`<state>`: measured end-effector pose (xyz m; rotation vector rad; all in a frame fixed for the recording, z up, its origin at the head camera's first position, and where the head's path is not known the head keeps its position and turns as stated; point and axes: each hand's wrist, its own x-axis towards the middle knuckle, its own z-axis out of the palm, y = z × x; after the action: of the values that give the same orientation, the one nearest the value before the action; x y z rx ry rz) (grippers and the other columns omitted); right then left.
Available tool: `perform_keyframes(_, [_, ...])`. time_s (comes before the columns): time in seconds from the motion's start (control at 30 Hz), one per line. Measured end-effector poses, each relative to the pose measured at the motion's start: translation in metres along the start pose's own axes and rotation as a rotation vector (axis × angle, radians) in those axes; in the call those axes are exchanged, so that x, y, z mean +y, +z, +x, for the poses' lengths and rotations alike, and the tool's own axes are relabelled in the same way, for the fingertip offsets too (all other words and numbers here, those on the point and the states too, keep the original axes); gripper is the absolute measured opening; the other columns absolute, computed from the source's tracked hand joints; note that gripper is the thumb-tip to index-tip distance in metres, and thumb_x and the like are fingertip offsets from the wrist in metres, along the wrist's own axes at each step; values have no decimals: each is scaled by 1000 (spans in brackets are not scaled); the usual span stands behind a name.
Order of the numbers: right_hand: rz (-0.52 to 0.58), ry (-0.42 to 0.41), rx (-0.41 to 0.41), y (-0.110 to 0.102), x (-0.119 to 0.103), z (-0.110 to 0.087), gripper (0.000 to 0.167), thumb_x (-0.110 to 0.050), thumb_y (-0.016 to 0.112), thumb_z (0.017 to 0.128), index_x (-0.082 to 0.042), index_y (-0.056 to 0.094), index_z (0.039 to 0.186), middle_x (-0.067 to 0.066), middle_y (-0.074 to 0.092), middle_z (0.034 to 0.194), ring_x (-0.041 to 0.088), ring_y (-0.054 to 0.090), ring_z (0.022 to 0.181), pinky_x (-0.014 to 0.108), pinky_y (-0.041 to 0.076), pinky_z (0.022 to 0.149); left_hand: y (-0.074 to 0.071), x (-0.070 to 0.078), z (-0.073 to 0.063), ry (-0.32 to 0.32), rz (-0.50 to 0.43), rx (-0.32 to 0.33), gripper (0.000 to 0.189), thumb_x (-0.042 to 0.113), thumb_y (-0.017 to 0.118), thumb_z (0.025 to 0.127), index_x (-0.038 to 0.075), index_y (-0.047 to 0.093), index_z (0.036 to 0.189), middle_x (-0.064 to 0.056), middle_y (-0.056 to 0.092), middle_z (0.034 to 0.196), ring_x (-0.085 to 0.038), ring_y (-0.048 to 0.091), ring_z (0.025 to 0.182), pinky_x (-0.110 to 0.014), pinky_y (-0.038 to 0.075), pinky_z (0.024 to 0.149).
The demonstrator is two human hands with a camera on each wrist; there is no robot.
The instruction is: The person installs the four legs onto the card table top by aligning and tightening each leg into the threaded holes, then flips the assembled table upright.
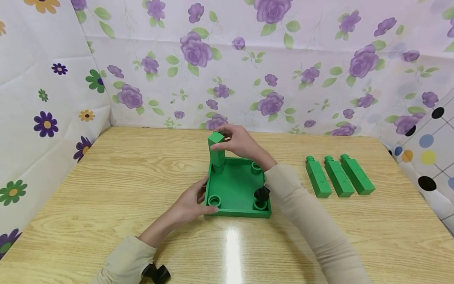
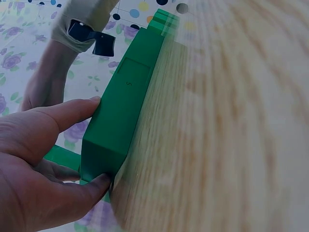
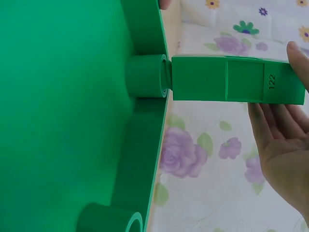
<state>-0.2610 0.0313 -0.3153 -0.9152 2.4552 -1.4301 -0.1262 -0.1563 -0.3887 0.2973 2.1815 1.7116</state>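
Observation:
A square green plastic tabletop [image 1: 235,183] lies underside up, with a raised rim and a round socket in each corner. My left hand [image 1: 188,203] grips its front left corner, thumb on the front rim and fingers along the left side. At the back left corner a square-sided green leg [image 1: 217,152] stands upright over its socket [image 3: 147,76]. In the right wrist view the leg's narrow end meets the socket mouth, with a small gap below the body. My right hand [image 1: 241,140] holds the leg near its top between thumb and fingers.
Three more green legs [image 1: 340,177] lie side by side on the wooden table [image 1: 142,165] to the right, knobbed ends away from me. Flowered cloth [image 1: 248,79] hangs behind the table. Black wrist mounts [image 1: 262,194] sit on both sleeves.

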Motion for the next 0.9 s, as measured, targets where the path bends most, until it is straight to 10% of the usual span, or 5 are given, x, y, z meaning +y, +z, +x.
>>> perform_keyframes(0.37, [-188, 8, 133, 9, -9, -1, 41, -31, 81, 81, -6, 57, 103, 8, 53, 78, 22, 49, 68, 35, 41, 61, -1, 3, 0, -21, 11, 11, 98, 2, 75, 83, 1, 7, 154, -18, 19, 156, -32, 21, 142, -43, 31, 111])
perform_keyframes(0.9, [-270, -21, 136, 14, -9, -4, 42, -32, 77, 84, -5, 59, 111, 7, 57, 90, 19, 55, 78, 33, 46, 69, -1, 2, -2, 7, -1, -15, 96, 3, 74, 85, -1, 8, 154, -22, 22, 154, -36, 23, 141, -45, 30, 111])
